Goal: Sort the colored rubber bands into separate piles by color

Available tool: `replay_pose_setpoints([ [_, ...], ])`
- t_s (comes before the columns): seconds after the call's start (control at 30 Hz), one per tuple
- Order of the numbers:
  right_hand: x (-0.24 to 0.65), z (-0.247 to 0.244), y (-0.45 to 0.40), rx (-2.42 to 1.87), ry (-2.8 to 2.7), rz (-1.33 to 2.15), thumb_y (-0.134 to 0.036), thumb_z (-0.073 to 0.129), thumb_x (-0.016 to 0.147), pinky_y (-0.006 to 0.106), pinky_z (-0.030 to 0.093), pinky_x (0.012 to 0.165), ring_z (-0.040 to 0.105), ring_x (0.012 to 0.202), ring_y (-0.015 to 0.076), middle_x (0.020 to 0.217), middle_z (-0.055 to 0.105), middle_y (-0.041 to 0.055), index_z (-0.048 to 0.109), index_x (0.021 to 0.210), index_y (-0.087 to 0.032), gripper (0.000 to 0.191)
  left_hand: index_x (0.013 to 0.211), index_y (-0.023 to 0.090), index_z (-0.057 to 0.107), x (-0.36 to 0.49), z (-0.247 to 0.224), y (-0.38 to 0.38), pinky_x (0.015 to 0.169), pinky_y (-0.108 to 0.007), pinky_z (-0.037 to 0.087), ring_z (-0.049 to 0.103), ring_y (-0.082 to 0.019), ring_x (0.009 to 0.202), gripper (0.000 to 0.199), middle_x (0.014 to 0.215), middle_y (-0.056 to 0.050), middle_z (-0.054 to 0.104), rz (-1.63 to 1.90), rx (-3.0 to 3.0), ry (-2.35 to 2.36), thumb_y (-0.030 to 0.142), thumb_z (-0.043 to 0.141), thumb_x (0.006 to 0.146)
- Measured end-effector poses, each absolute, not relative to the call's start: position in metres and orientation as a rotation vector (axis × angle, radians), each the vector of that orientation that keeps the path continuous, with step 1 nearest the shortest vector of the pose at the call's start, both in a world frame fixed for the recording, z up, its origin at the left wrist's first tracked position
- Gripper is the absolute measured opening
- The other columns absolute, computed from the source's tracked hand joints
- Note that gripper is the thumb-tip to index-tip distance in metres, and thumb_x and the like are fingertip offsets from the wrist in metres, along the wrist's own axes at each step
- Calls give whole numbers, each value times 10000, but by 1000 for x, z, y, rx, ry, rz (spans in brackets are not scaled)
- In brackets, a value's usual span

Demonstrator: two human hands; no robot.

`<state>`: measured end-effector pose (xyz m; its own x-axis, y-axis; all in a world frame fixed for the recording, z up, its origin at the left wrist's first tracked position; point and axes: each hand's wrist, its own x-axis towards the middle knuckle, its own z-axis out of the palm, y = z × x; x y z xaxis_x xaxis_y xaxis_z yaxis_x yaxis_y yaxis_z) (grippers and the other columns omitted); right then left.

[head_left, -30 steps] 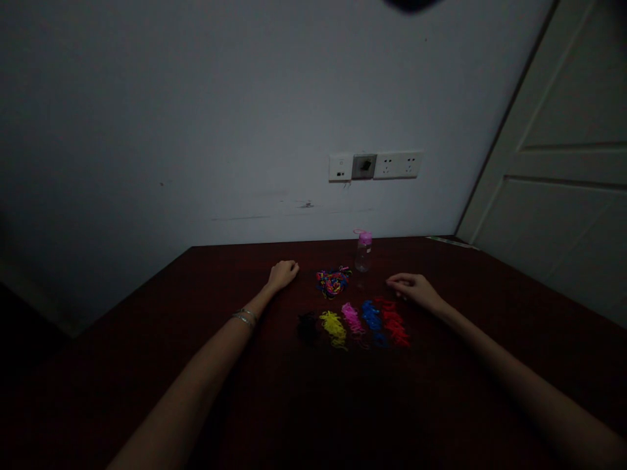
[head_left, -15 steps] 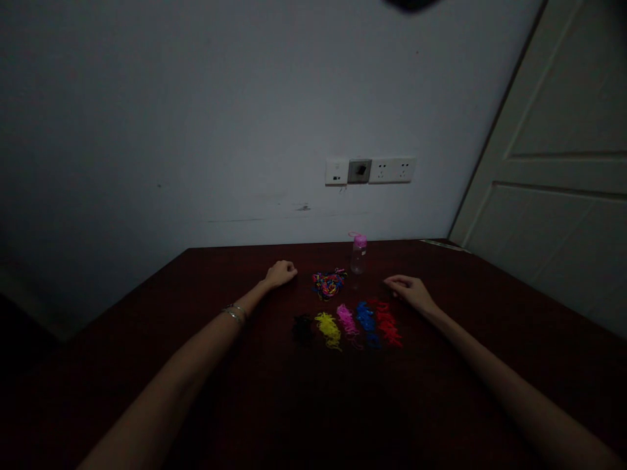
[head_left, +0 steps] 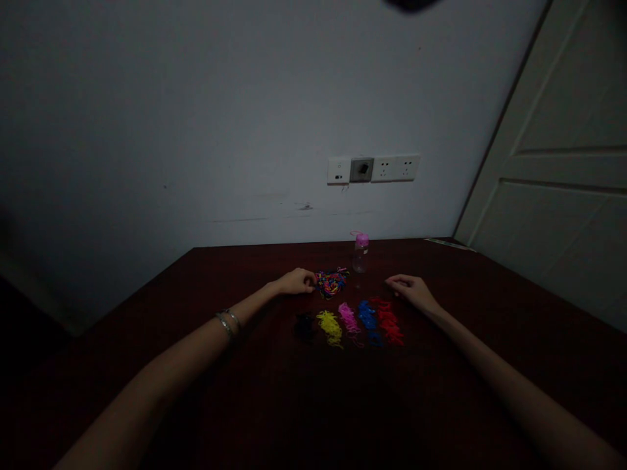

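Note:
On the dark red table lies a tangled pile of multicoloured thin bands or cords (head_left: 332, 283). At its left edge is my left hand (head_left: 298, 282), fingers curled in and touching the pile; whatever is between the fingertips is too dark to make out. My right hand (head_left: 412, 291) rests on the table right of the pile, thumb and fingers drawn together, with nothing visible in them. Nearer to me, small single-colour heaps form a row: black (head_left: 304, 326), yellow (head_left: 330, 328), pink (head_left: 349, 320), blue (head_left: 368, 320) and red (head_left: 389, 323).
A clear bottle with a pink lid (head_left: 361, 251) stands upright behind the pile. The table (head_left: 235, 261) meets a pale wall with a row of sockets (head_left: 372, 169). At the right is a pale panelled door (head_left: 563, 156). The light is dim.
My left hand has moved right, from beside the mixed pile to its left edge, and its fingers now touch it. My right hand has stayed in place.

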<state>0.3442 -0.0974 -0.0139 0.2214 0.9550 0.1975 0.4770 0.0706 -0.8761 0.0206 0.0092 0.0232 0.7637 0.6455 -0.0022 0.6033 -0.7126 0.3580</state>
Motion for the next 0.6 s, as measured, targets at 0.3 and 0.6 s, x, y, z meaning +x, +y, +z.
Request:
replay_pose_setpoints([
  [0.3, 345, -18, -94, -1523, -1447, 577, -490, 561, 640, 220, 321, 446, 452, 457, 108, 484, 522, -4, 664, 783, -112, 417, 778, 164, 604, 27, 15, 11, 574, -178, 358, 490, -98, 618, 177, 723, -5, 596, 203, 2700, 1030, 223, 450, 715],
  [0.6, 346, -22, -91, -1511, -1457, 589, -452, 562, 656, 220, 339, 472, 474, 484, 113, 504, 541, -1, 664, 775, -125, 363, 804, 151, 637, 26, 32, 22, 584, -182, 370, 524, -109, 652, 204, 759, -31, 627, 366, 2699, 1080, 223, 473, 707],
])
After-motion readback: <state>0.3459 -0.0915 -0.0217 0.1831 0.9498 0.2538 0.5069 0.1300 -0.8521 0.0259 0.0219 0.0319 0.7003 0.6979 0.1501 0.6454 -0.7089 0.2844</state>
